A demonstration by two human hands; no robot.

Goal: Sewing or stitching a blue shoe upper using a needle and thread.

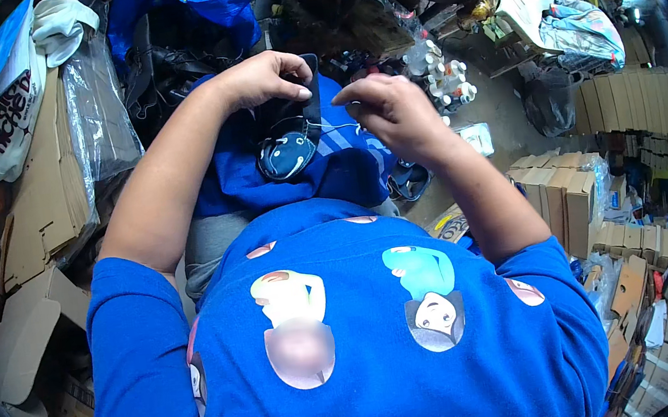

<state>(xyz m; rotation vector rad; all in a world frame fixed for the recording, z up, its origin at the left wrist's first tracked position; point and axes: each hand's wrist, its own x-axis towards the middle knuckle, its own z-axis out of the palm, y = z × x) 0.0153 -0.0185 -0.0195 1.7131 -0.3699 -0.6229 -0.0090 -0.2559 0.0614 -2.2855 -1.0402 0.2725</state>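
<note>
Just nearer me than the left hand, I log the dark patterned piece on blue cloth, black strap reaching the fingertips; thumb and forefinger narrow, grip unclear. Right hand: fingers curled near white thread; hold cannot be told. Beyond it, white bottles, contents unseen; farther right, a dark plastic bag, contents hidden.

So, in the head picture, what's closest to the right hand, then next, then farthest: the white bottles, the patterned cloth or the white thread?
1. White thread: by the fingers of the right hand, on its left.
2. White bottles: to its right.
3. Patterned cloth: far upper right.
</note>
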